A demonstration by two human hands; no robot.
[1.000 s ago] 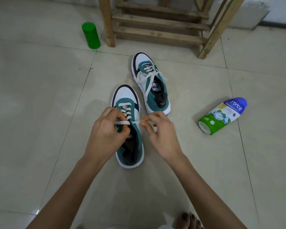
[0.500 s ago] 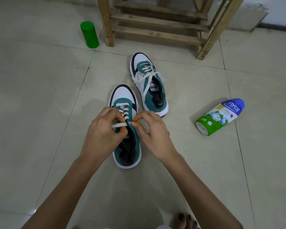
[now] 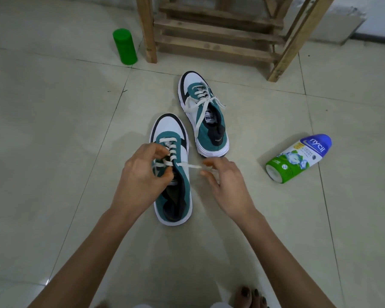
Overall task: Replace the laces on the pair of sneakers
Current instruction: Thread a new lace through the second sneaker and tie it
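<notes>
A person seated on a tiled floor works on the near sneaker, a teal, white and black shoe standing upright with its toe pointing away; the left hand rests over the eyelets, its fingers curled in and pinching the white lace where it crosses the tongue; the right hand holds the free end of the same lace between thumb and fingertips, drawn out taut to the right of the shoe; the far sneaker stands just beyond, already threaded (its lace ends trail loose over the sides); a powder bottle lies on its side well to the right, a green canister stands upright beside a wooden frame, and bare toes show at the bottom edge.
</notes>
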